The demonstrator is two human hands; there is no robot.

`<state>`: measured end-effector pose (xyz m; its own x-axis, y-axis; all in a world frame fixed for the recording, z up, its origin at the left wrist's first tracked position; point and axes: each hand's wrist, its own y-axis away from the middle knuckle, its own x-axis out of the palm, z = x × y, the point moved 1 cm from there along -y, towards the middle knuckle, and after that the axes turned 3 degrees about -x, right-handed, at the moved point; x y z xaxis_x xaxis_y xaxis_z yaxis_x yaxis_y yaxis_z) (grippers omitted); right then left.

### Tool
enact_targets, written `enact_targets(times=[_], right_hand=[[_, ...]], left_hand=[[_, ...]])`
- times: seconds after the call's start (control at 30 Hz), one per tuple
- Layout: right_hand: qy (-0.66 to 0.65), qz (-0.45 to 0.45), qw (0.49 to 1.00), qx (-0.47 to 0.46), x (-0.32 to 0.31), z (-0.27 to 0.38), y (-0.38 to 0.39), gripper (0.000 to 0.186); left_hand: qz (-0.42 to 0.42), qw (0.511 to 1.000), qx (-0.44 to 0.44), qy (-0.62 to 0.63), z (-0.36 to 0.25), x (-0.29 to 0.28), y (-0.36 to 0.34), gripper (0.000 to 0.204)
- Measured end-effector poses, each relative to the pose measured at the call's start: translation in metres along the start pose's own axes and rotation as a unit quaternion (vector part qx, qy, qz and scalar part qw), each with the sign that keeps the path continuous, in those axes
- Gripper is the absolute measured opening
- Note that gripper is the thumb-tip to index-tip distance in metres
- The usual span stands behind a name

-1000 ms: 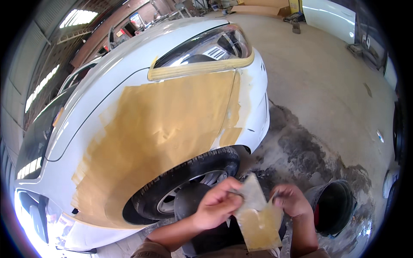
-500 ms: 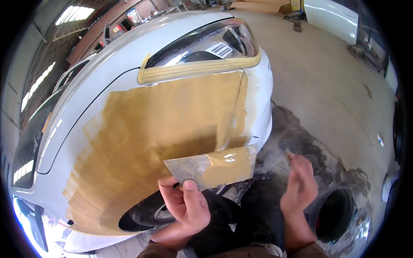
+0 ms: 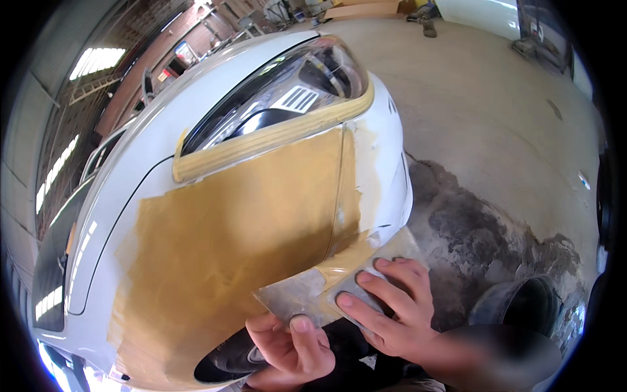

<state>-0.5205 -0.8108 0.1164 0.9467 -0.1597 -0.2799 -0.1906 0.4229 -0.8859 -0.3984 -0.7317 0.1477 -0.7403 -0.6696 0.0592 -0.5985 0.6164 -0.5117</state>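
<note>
My left hand (image 3: 294, 346) pinches the near left corner of a thin flat metal plate (image 3: 287, 299), thumb on top. Yellow-tan body filler (image 3: 338, 265) lies along the plate's far side. In my right hand (image 3: 395, 304) is a flat grey spreader (image 3: 400, 247), its fingers laid across the top. The spreader rests over the plate's right part, touching the filler. Just beyond both hands is a white car (image 3: 111, 215), its front side panel coated in a wide patch of tan filler (image 3: 241, 228).
Masking tape (image 3: 274, 132) edges the headlight (image 3: 287, 91). The wheel (image 3: 232, 356) sits below the plate. A dark bucket (image 3: 522, 304) stands at my right on stained concrete (image 3: 457, 228). Cardboard (image 3: 366, 9) and a white panel (image 3: 483, 16) are farther off.
My right hand has moved left from beside the plate, bringing the spreader onto it and the filler. The plate has shifted slightly down and nearer, and the view has turned a little.
</note>
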Motion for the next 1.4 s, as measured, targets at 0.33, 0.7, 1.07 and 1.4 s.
enact_targets(times=[0.33, 0.7, 1.07, 1.4], right_hand=[[-0.097, -0.096, 0.979, 0.151, 0.002, -0.108, -0.010, 0.032], [-0.045, -0.111, 0.993, -0.003, 0.074, -0.174, -0.086, 0.041], [-0.047, -0.126, 0.991, 0.006, 0.090, -0.178, -0.083, 0.040], [-0.047, -0.130, 0.990, 0.035, 0.101, -0.176, -0.072, 0.044]], left_hand=[[-0.097, 0.993, 0.059, -0.040, 0.039, -0.029, -0.001, 0.025], [-0.050, 0.993, -0.073, -0.072, 0.062, -0.034, 0.014, 0.021], [-0.002, 0.995, -0.097, -0.031, 0.051, -0.033, 0.015, 0.024], [0.024, 0.995, -0.101, 0.008, 0.037, -0.035, 0.012, 0.025]])
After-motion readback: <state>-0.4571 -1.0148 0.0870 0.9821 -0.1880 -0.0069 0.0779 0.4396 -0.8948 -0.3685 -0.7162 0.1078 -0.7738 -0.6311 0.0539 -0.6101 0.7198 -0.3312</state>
